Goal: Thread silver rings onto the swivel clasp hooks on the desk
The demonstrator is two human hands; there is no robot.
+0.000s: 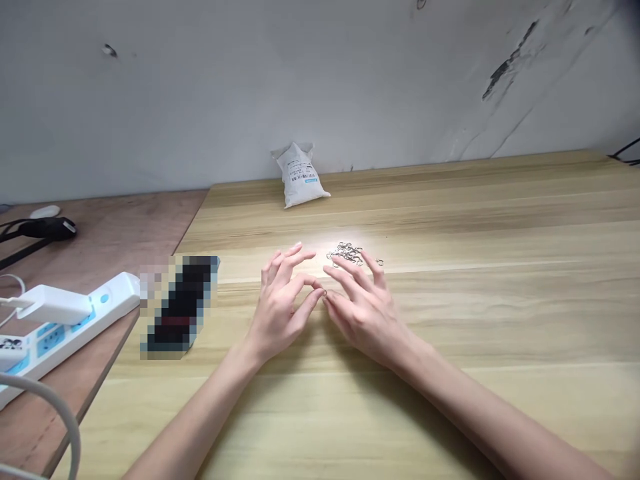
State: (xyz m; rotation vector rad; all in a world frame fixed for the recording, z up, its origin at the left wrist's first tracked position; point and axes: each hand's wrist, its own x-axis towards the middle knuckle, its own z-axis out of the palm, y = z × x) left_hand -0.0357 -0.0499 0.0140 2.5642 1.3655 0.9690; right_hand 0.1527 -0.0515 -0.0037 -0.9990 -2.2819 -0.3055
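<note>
Both hands rest over the light wooden table (450,320), meeting at the fingertips. My left hand (281,300) pinches thumb and forefinger together on something tiny at the meeting point, its other fingers raised and spread. My right hand (361,305) lies with its fingers stretched toward the left hand, thumb and forefinger tips touching the same spot. What is pinched is too small to name. Just beyond the fingers lies a small heap of several silvery metal rings (346,253), with one loose ring (380,262) to its right.
A small white bag (300,175) with a printed label leans against the wall at the back. A blurred dark object (180,307) lies at the table's left edge. On the lower brown table sit a white power strip (65,320), cables and a black item (47,229).
</note>
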